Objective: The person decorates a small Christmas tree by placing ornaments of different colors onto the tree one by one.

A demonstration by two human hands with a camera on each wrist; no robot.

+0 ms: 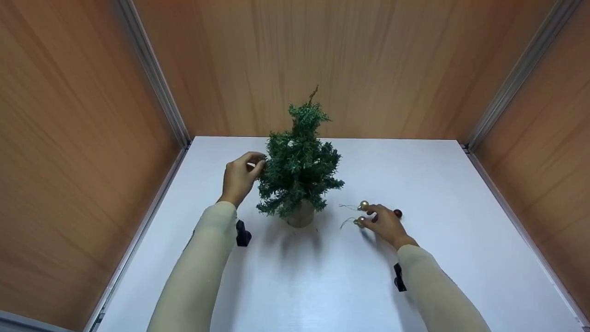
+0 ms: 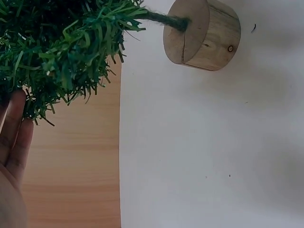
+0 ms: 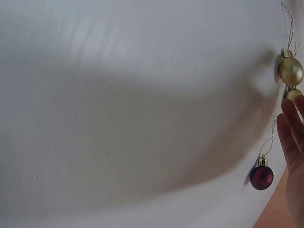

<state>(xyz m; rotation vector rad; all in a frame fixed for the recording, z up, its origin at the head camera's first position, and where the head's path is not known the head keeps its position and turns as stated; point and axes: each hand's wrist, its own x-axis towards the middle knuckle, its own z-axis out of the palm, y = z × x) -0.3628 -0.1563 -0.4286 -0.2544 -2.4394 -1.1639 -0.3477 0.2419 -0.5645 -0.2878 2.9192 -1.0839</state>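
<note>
A small artificial Christmas tree [image 1: 302,159] stands upright on a round wooden base [image 2: 216,35]. My left hand [image 1: 240,177] is at the tree's left side, its thumb and forefinger pinching at the outer branch tips; green tinsel partly hides the fingertips. To the right of the tree, my right hand [image 1: 386,225] reaches low over the table and holds the nearer gold bauble [image 1: 361,222] at its fingertips. Another gold bauble [image 1: 363,205] lies just beyond, with a thin string loop. Beside the outer fingers lies a dark red bauble [image 3: 261,177], also with a string loop.
The white table [image 1: 442,184] is enclosed by wood-panelled walls [image 1: 368,69] at the back and sides, with metal posts [image 1: 159,74] in the corners. Black wrist devices [image 1: 243,234] show beside both pale sleeves [image 1: 198,267].
</note>
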